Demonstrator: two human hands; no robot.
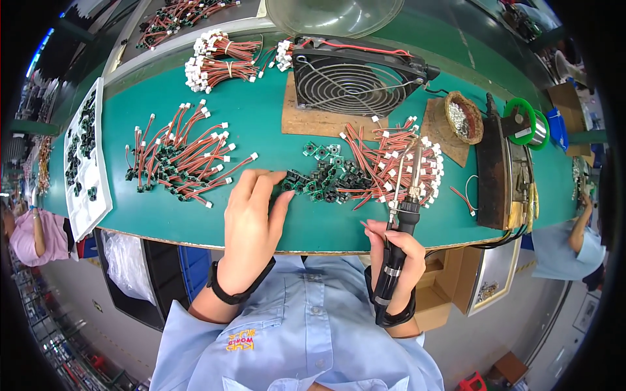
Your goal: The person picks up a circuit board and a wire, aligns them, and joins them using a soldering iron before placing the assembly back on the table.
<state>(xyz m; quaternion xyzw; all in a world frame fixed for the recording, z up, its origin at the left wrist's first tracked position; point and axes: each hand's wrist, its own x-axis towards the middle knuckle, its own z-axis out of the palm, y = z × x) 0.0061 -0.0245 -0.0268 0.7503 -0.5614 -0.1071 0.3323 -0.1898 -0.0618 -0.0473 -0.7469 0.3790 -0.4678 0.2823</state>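
My left hand [251,218] is at the left edge of a pile of small green circuit boards [329,179] with black parts on them. Its thumb and forefinger pinch one small board [291,182] there. My right hand [399,253] is wrapped round a black-handled soldering iron [407,218], whose metal tip points away from me. A thin metal tube runs alongside the iron. Beneath and beyond the tip lie many red-and-black wire leads [391,156] with white connectors. To the left, boards with leads attached [182,156] are spread in a heap on the green mat [261,143].
A black fan [352,81] with a wire guard stands at the back, near bundled leads [225,58]. Rightward are a bowl of pale pellets [462,117], a dark metal box [493,169] and a green spool [520,120]. A white tray [91,195] holds boards at left. Other people sit either side.
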